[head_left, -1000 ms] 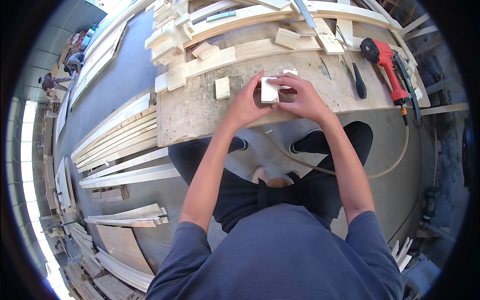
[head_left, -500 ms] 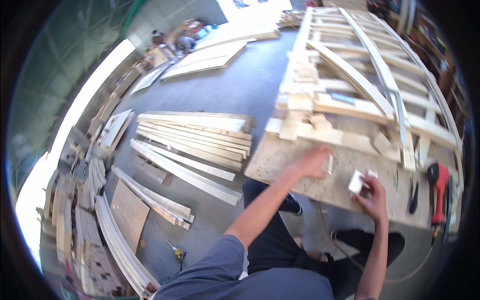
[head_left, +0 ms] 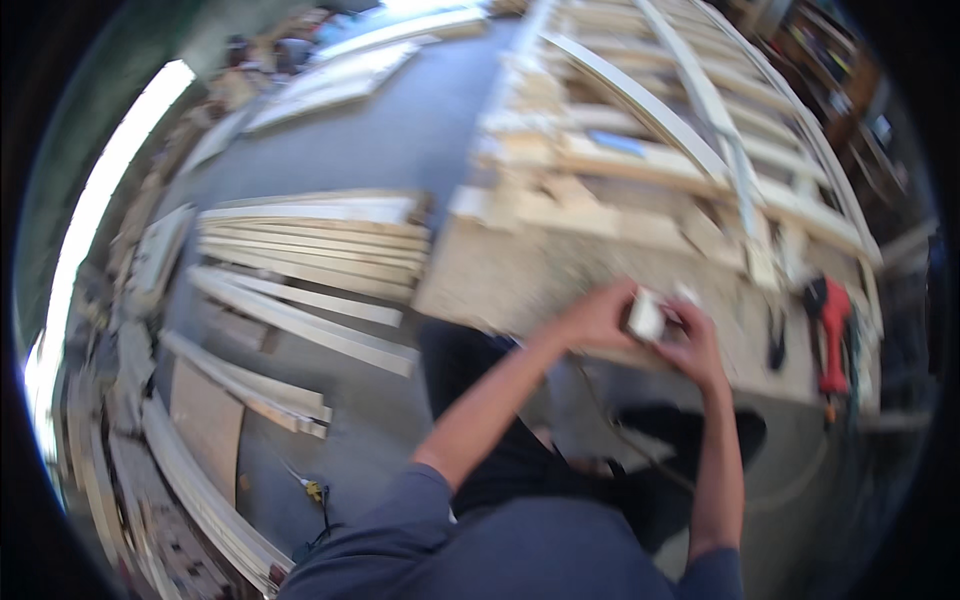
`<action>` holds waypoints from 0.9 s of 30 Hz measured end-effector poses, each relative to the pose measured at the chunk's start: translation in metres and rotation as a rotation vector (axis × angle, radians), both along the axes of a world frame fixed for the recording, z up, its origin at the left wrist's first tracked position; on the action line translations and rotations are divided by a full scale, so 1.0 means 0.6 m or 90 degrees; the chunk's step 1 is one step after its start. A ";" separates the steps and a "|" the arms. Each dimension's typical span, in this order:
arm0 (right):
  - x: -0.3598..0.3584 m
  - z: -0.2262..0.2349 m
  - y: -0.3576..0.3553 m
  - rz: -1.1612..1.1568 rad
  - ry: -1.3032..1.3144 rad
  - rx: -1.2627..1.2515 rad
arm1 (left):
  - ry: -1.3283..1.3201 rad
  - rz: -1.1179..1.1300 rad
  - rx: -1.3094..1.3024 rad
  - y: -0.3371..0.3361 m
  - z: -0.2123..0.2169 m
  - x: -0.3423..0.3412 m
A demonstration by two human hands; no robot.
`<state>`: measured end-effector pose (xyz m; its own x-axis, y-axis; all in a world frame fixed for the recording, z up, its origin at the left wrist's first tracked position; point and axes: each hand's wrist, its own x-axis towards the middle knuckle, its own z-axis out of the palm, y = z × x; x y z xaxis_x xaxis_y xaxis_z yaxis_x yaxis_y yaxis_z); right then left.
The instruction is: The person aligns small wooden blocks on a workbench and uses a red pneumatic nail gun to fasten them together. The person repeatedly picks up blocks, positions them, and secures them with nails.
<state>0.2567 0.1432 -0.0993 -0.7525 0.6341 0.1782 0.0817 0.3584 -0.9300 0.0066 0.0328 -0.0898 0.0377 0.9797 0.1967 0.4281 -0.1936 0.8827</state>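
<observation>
A small pale block (head_left: 647,316), apparently wood, is held between my two hands above the near edge of the worktable (head_left: 560,265). My left hand (head_left: 602,314) closes on the block's left side, fingers bent. On its right side my right hand (head_left: 697,345) grips it with thumb and fingers. Another small whitish piece (head_left: 687,293) shows just behind the right fingers; blur hides whether it is held or separate. The hands partly cover the block's faces.
A large slatted wooden frame (head_left: 690,170) lies across the table's far side. A red and black power tool (head_left: 830,330) and a dark-handled tool (head_left: 777,343) are at the right. Long boards (head_left: 310,240) are stacked on the floor to the left. A cable (head_left: 600,405) hangs below the table.
My left hand has come right and toward me to meet the block in my right hand. The hands were apart before. The whole view has shifted, with the scene sliding left and up.
</observation>
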 end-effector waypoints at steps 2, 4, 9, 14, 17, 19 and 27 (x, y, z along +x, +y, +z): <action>-0.005 0.002 0.002 0.007 -0.023 0.009 | -0.066 -0.030 -0.016 -0.003 0.014 -0.001; -0.014 0.033 -0.015 0.001 -0.024 0.005 | 0.014 -0.025 0.010 -0.005 0.011 -0.010; 0.002 0.058 -0.021 -0.019 -0.025 0.012 | 0.000 0.005 -0.005 -0.004 0.015 0.007; -0.004 0.073 -0.032 -0.044 -0.032 0.060 | -0.038 -0.019 -0.013 0.007 0.005 -0.020; -0.013 0.058 -0.044 -0.086 -0.014 0.113 | -0.044 -0.042 -0.069 0.010 0.002 -0.027; -0.024 0.053 -0.053 -0.120 -0.007 0.149 | -0.044 -0.050 -0.099 0.006 0.004 -0.032; -0.037 0.036 -0.079 -0.250 -0.044 0.240 | -0.100 0.008 -0.052 -0.030 0.015 0.001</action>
